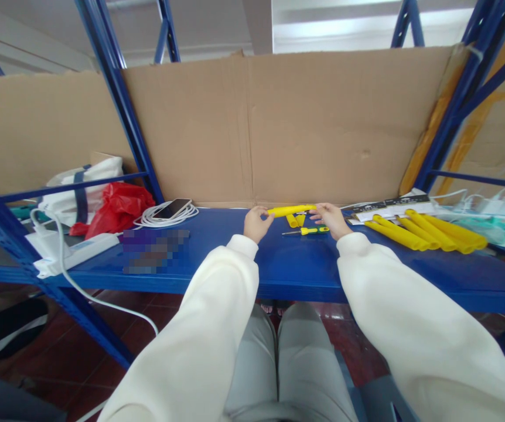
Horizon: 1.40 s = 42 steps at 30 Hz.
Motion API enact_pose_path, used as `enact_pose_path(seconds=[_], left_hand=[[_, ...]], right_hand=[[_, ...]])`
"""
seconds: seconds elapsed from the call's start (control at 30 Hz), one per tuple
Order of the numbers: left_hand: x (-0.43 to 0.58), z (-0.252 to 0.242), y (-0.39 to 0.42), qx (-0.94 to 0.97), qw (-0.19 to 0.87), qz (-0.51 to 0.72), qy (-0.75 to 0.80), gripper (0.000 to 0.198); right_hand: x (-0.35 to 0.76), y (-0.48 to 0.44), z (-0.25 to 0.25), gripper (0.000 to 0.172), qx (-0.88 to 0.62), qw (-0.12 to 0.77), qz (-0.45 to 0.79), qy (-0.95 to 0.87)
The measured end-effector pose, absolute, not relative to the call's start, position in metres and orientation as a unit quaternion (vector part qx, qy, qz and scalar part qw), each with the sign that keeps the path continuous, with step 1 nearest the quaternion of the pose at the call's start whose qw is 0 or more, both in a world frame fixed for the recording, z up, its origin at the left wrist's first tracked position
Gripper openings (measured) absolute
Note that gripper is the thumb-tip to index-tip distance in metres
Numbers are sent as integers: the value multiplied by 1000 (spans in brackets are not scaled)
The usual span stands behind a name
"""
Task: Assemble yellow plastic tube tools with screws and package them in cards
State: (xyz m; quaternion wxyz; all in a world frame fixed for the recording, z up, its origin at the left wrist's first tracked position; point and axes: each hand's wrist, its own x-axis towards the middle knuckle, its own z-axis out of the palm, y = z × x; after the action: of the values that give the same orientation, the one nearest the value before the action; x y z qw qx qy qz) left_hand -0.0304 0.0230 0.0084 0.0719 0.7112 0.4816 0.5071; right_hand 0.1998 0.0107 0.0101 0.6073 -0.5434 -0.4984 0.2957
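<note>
A slim yellow tube (291, 210) is held level above the blue shelf, with one end in each hand. My left hand (258, 224) is closed in a pinch on its left end. At the other end, the thumb and fingers of my right hand (331, 219) grip it. Just below the tube, a screwdriver (307, 231) with a yellow and green handle lies on the shelf. Short yellow pieces (294, 221) rest behind the screwdriver, partly hidden by the tube.
Several yellow tubes (426, 231) lie to the right beside black-and-white packaging (391, 206). A phone (173, 208) rests on a coiled white cable (149, 220) at left, near a red plastic bag (118, 208) and a white power strip (85, 251). Cardboard (300, 129) walls off the back.
</note>
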Motion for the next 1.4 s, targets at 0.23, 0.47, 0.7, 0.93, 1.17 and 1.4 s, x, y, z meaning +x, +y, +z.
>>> enact_pose_path(seconds=[0.23, 0.47, 0.7, 0.93, 1.17, 1.4], left_hand=[[-32, 10, 20, 704, 27, 443, 555, 15], [-28, 11, 8, 692, 21, 366, 622, 39], [-25, 7, 5, 791, 66, 213, 570, 55], [-27, 8, 3, 793, 45, 205, 572, 42], [-26, 6, 0, 782, 5, 207, 588, 33], [-25, 9, -2, 812, -1, 205, 547, 37]], right_hand=[[206, 20, 3, 14, -517, 602, 263, -549], [204, 22, 0, 20, -493, 599, 246, -581], [201, 25, -4, 27, -508, 550, 250, -615], [199, 19, -6, 29, -498, 460, 138, -722], [195, 11, -5, 38, -506, 352, 40, -786], [184, 10, -13, 40, -506, 285, -16, -814]])
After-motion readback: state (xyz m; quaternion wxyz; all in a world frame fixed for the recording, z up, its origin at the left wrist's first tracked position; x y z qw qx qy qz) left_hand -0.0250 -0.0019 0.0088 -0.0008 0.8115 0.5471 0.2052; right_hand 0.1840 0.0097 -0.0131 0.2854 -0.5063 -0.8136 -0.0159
